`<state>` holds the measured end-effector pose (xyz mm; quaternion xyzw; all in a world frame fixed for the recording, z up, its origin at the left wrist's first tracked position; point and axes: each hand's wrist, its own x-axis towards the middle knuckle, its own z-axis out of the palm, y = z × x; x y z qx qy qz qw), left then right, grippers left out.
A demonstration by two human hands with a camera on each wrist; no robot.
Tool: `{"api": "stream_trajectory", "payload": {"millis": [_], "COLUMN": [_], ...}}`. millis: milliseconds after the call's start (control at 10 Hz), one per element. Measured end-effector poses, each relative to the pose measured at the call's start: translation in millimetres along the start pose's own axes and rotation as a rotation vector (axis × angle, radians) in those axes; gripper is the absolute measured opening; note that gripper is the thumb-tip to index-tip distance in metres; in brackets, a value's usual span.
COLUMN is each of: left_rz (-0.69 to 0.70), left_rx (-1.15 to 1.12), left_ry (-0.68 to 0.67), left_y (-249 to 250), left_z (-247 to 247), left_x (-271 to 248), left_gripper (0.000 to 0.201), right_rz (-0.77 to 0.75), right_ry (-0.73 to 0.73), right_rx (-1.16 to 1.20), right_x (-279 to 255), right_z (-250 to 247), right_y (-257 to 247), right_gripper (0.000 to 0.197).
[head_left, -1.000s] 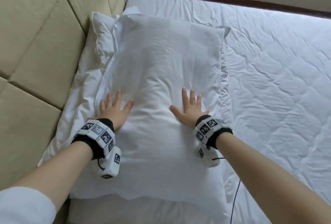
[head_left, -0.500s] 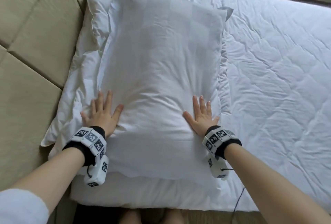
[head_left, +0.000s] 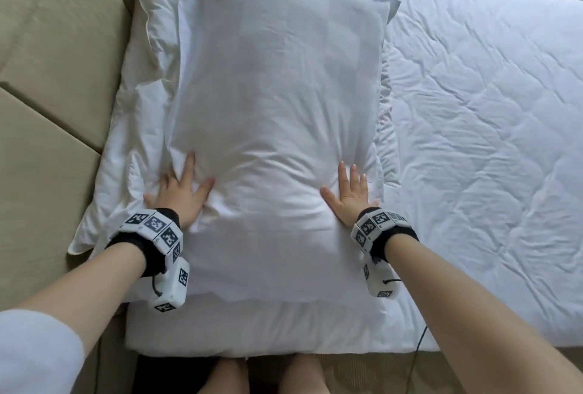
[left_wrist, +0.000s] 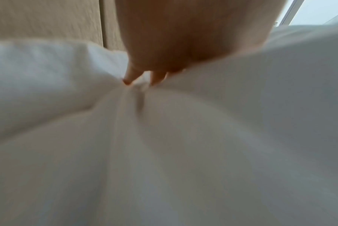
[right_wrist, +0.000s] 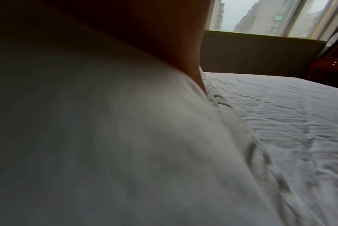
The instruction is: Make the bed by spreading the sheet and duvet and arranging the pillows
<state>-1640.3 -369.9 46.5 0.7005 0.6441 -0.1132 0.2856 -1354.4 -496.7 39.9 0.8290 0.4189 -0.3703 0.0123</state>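
A white top pillow (head_left: pixel 277 94) lies on a second white pillow (head_left: pixel 142 116) beside the headboard. My left hand (head_left: pixel 179 191) presses flat on the top pillow's left edge, fingers spread, where it meets the lower pillow. In the left wrist view my left hand (left_wrist: pixel 144 79) digs its fingertips into the crease between the two pillows (left_wrist: pixel 164 145). My right hand (head_left: pixel 348 195) lies flat with straight fingers on the top pillow's right side. The white quilted duvet (head_left: pixel 485 141) is spread over the bed to the right. The right wrist view shows the pillow (right_wrist: pixel 125 145) and the duvet (right_wrist: pixel 290 122).
A beige padded headboard (head_left: pixel 53 78) runs along the left. The near bed edge (head_left: pixel 268 340) is just in front of my knees (head_left: pixel 303 374). A window (right_wrist: pixel 264 16) and a dark wooden cabinet (right_wrist: pixel 328 67) stand beyond the far side of the bed.
Both hands have slid outward from the pillow's middle toward its left and right edges while staying flat. My view has pulled back, so the near bed edge and my knees show.
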Motion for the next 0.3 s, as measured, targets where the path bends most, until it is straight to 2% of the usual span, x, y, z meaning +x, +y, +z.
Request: {"api": "stream_trajectory", "payload": {"millis": [100,200,300], "left_rz": [0.052,0.057,0.1], "left_rx": [-0.069,-0.091,-0.154], "left_ry": [-0.083,-0.085,0.047], "left_y": [-3.2,5.7,28.3], "left_z": [-20.5,-50.4,-69.5], "left_x": [6.1,1.5,-5.9], "left_gripper": [0.068,0.069,0.051], "right_rz": [-0.016,-0.048,-0.096], "right_ry": [-0.02,-0.067,-0.068], "right_rx": [-0.02,-0.103,-0.147], "right_x": [-2.7,-8.5,-7.2], "right_z": [-16.7,-43.0,-76.6], "right_y": [-0.7,-2.8,-5.4], "right_gripper": [0.077,0.076,0.063]}}
